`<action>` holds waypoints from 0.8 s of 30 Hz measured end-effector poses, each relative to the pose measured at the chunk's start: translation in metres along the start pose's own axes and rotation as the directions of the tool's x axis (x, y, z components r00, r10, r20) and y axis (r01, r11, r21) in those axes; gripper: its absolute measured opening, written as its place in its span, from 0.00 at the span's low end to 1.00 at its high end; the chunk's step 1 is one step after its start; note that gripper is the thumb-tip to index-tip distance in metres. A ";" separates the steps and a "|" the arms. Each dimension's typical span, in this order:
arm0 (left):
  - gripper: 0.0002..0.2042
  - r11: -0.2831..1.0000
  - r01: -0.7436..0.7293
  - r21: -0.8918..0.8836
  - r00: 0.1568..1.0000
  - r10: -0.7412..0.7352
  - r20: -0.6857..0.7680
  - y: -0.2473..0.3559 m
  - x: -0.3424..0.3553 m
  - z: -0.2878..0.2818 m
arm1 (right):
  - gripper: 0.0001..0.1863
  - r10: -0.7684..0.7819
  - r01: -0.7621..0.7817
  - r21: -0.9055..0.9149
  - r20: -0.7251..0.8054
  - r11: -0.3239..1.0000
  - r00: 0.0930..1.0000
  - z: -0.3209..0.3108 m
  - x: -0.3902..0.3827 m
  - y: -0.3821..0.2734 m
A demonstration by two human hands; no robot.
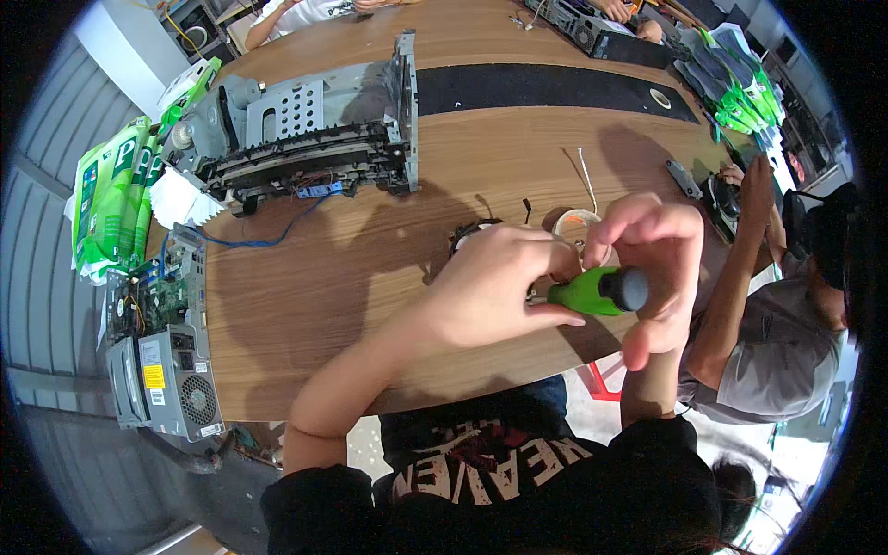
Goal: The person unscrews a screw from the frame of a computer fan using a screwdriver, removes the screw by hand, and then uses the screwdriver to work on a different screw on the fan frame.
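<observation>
Over the wooden table point(305, 305), smooth green-handled screwdriver point(597, 290)

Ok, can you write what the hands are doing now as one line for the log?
left hand: steadies small part on table | right hand: grips green-handled screwdriver | stripped printer frame: behind, untouched

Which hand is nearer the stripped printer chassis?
Left. The left hand sits right of and below the printer chassis, over the table; the right hand, on the green screwdriver, is farther right.
</observation>
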State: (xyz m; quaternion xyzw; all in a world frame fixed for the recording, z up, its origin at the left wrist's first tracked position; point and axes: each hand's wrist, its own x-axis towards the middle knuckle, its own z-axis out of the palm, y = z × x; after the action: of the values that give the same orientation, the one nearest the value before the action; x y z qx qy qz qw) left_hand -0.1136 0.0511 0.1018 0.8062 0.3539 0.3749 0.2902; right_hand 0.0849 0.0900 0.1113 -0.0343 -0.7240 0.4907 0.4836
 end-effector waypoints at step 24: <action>0.20 0.990 0.136 0.045 0.984 -0.130 -0.120 0.008 0.000 0.002 | 0.20 -0.032 0.018 -0.315 -0.039 0.949 0.999 0.002 0.006 -0.013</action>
State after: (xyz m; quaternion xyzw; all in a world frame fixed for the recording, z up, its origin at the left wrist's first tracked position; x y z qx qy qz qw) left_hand -0.1087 0.0463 0.1065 0.7650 0.4332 0.3916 0.2717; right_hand 0.0853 0.0851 0.1246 -0.1124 -0.7828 0.3618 0.4936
